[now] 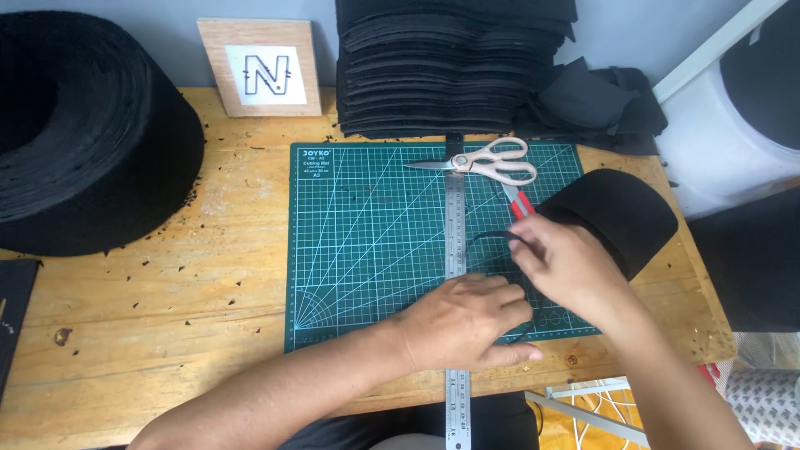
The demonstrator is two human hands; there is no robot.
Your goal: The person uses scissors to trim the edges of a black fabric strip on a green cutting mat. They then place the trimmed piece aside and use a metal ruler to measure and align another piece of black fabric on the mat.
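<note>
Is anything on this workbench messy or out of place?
Small dark scraps are scattered across the wooden table, mostly left of the green cutting mat. The steel ruler hangs past the table's near edge, pinned by the left hand. Behind the mat, loose black pieces lie crumpled beside the neat black stack.

sign: a small square wooden plaque point(260, 67), stood upright at the back of the worktop point(167, 283), leaning on the grey-blue wall
sign face: a white square panel set in the light wood frame, bearing one large outlined black character
sign position: left of the tall stack of black sheets point(450, 67), right of the big black roll point(83, 133)
printed label: a short block of white lettering point(317, 162) in the top left corner of the green cutting mat point(367, 250)
packages: none seen
screens: none seen
</note>
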